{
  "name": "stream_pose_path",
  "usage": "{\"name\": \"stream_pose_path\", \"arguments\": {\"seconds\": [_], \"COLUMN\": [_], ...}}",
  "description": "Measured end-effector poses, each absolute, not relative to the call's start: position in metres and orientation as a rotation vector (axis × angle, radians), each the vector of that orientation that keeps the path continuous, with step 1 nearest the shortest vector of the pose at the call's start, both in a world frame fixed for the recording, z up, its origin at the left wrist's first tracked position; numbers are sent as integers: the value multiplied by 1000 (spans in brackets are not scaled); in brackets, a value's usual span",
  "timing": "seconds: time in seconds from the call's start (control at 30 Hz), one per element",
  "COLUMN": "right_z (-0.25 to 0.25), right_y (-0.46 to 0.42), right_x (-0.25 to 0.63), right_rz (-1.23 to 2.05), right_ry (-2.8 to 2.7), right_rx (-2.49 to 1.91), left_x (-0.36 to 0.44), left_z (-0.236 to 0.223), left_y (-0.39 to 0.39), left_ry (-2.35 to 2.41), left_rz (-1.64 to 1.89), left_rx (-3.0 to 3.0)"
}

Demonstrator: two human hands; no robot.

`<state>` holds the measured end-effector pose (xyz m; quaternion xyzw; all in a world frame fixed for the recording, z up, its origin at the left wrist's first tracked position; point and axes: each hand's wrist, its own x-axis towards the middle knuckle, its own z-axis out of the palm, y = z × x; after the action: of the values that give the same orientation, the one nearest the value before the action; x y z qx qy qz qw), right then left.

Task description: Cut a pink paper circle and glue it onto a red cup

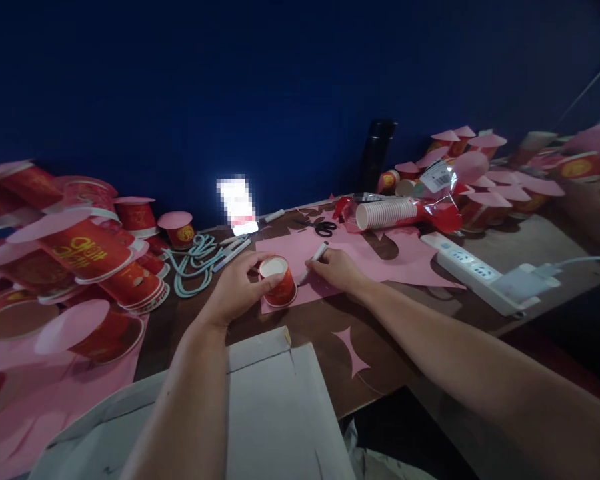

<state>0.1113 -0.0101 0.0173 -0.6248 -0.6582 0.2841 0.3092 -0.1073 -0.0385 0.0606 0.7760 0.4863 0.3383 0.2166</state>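
Note:
My left hand (237,290) is wrapped round a red paper cup (281,293), its white round end facing up. The cup stands on a sheet of pink paper (345,260), near the sheet's left front corner. In my right hand (337,270) is a white marker (320,252), held tilted with its lower end beside the cup's foot. Whether the tip touches the paper, I cannot tell. Black scissors (325,229) lie at the sheet's back edge. A pink paper scrap (351,352) with curved sides lies on the brown table in front.
Red cups with pink discs (93,247) crowd the left, and more (485,197) the right. Behind are a lit phone (237,203), a coiled cable (193,267), a sleeve of cups (387,213) and a black bottle (379,157). A power strip (470,267) lies right; a person's hand (593,207) shows beyond.

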Motion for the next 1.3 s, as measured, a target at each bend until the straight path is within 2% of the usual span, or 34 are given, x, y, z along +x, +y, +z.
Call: {"name": "stream_pose_path", "arguments": {"seconds": [0.8,1.3], "right_z": [23,20], "right_y": [16,30], "right_x": [98,90], "right_rz": [610,660], "right_ry": [-1935,-1879], "right_rx": [-1786,-1764], "left_x": [-108,-109], "left_z": [60,59], "left_y": [-38,-37], "left_ry": [1348,1355], "left_rz": [926,922], "left_rx": [2171,2198]}}
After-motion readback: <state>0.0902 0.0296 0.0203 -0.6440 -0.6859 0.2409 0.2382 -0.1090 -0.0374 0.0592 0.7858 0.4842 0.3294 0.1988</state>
